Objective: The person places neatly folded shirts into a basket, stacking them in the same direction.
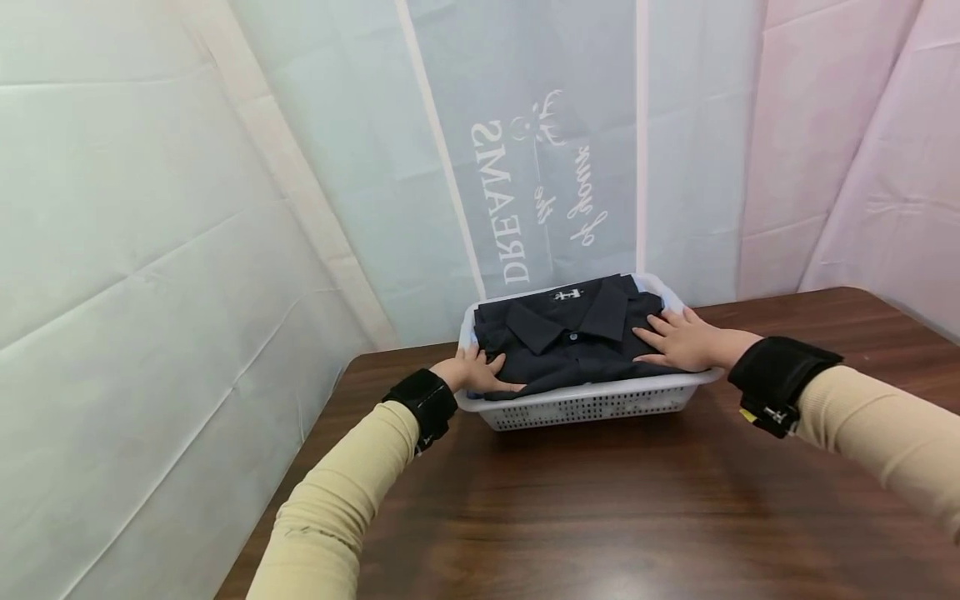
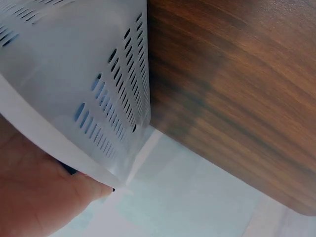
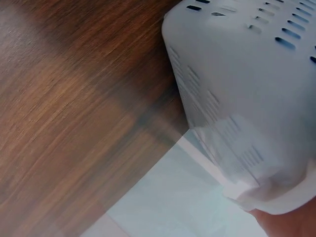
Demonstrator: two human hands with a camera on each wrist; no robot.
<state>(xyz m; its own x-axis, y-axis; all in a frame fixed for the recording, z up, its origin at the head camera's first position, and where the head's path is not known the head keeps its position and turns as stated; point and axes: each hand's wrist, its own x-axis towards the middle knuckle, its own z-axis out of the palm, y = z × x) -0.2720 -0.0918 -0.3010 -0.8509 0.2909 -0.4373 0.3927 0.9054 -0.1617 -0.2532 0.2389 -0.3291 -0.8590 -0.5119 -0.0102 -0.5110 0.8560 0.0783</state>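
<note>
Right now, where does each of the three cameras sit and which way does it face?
Head: worn on the head, looking forward and down at the white slotted plastic basket of folded dark navy shirts on the brown wooden table; both cream sleeves, left hand and right hand show.
Left wrist: beside the basket's left end, facing its slotted wall; only part of the hand shows.
Right wrist: beside the right end, facing the wall; a sliver of the hand shows.
Shared: basket and table.
</note>
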